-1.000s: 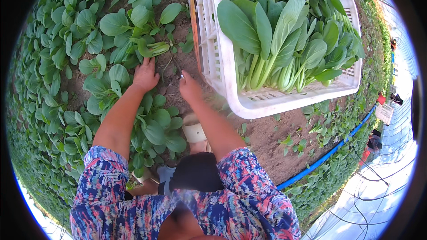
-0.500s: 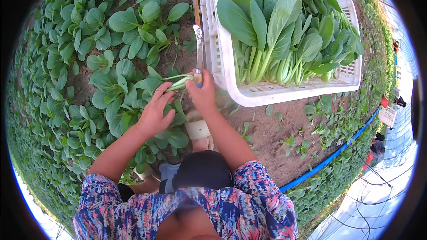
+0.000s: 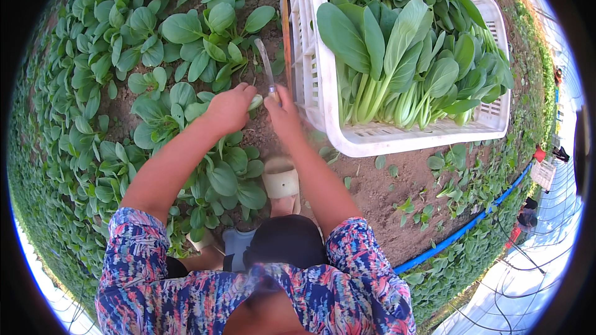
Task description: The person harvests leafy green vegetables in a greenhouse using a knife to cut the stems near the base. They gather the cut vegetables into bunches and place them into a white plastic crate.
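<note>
My left hand (image 3: pixel 228 108) is closed around a leafy green plant (image 3: pixel 186 111) at its pale stalk base, low over the soil. My right hand (image 3: pixel 282 111) grips a knife (image 3: pixel 266 68) whose narrow blade points up and away, next to the plant's base. Both hands sit just left of a white plastic crate (image 3: pixel 323 111) filled with cut green leafy vegetables (image 3: pixel 397 56) lying with pale stalks toward me.
Rows of leafy green plants (image 3: pixel 124 56) cover the soil on the left. Bare brown earth (image 3: pixel 379 192) lies below the crate, with a blue hose (image 3: pixel 459 229) beyond it. My foot in a pale sandal (image 3: pixel 280 180) rests between my arms.
Both hands moved up and came together at the plant's base beside the crate; the knife blade now stands upright. The view shifted slightly toward the crate.
</note>
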Demonstrator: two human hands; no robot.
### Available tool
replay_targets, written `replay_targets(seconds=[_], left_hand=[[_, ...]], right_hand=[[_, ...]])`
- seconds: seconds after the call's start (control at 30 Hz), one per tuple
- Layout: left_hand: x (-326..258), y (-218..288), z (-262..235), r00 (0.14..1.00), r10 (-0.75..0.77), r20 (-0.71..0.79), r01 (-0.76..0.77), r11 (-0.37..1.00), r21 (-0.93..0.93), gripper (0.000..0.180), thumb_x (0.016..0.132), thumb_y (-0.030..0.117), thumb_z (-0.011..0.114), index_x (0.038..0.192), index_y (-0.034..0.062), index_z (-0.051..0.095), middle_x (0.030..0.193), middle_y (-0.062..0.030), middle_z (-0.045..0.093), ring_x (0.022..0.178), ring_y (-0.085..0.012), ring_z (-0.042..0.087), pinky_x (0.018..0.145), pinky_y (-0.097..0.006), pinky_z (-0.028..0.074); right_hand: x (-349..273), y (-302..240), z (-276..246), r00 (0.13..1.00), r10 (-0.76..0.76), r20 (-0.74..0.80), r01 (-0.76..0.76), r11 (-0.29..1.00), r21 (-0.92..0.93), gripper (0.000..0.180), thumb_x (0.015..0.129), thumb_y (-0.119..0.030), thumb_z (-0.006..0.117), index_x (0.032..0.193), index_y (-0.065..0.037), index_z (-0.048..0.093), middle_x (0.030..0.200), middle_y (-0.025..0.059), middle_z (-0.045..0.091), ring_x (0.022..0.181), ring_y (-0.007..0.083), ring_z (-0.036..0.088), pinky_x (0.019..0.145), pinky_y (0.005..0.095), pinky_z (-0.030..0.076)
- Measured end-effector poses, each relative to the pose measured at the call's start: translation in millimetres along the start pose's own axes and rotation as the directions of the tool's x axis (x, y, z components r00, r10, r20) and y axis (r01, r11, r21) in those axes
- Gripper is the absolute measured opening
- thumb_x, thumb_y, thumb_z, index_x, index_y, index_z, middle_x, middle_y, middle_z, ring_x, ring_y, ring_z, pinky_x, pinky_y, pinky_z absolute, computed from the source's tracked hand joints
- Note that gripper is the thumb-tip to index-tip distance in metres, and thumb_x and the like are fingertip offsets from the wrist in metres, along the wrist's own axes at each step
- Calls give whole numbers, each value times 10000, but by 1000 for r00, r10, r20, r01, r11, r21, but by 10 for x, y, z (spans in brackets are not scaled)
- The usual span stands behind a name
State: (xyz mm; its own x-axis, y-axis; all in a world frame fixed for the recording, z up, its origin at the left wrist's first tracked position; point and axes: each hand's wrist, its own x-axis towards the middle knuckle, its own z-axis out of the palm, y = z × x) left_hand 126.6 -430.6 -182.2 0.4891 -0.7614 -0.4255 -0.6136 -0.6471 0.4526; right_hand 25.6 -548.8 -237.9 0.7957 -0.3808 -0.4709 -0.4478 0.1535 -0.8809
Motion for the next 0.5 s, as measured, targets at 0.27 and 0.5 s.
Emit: replay_targets(seconds=[0.27, 0.5], left_hand=[[569, -636, 158, 917, -353, 185, 308, 923, 231, 393, 673, 37, 571, 1060, 6, 508, 1384, -181, 271, 982, -312, 575, 801, -386, 486], [466, -736, 361, 959, -281, 24, 278, 956, 99, 440, 632, 49, 604, 1048, -20, 478, 1341, -199, 305, 950, -353, 566, 788, -413, 478]], right_hand=[[314, 264, 102, 999, -46, -2, 40, 878, -476, 420, 823, -225, 489, 1235, -148, 467, 1019, 197, 588, 927, 339, 574, 798, 385, 445], [367, 451, 197, 996, -93, -15, 64, 784, -617, 415, 820, -192, 463, 1230, -133, 462, 942, 188, 590, 852, 369, 572, 745, 458, 455]])
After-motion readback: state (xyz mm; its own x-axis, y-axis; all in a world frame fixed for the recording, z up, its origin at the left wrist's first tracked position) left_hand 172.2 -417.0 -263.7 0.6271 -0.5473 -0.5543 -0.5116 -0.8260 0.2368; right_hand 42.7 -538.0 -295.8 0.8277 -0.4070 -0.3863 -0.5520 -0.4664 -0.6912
